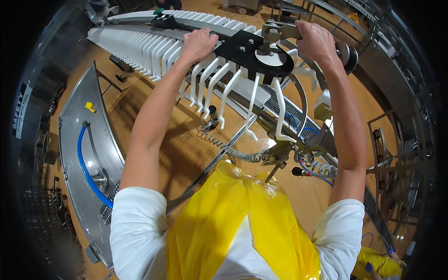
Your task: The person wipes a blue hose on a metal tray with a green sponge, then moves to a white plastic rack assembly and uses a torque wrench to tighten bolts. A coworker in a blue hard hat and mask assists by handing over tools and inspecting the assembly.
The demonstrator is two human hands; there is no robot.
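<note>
Both arms reach forward to an overhead conveyor with white hooked fingers (158, 51). My left hand (199, 45) is closed in a fist at the conveyor's rail, left of a black end plate (238, 46). A bit of something dark teal shows beside its knuckles; what it holds is hidden. My right hand (316, 42) is closed around the end of a flat metal bracket (290, 31). This bracket sits above a round white disc (271, 58) on the black plate. Several white hooks (280, 107) hang below the plate, between my forearms.
A curved steel tray (88, 140) stands left, with a blue hose (84, 163) and a yellow piece (90, 107). Grey coiled hoses (233, 151) hang below the conveyor. A round-ended metal part (347, 57) sits beyond my right wrist. Another person in yellow (380, 263) is at lower right.
</note>
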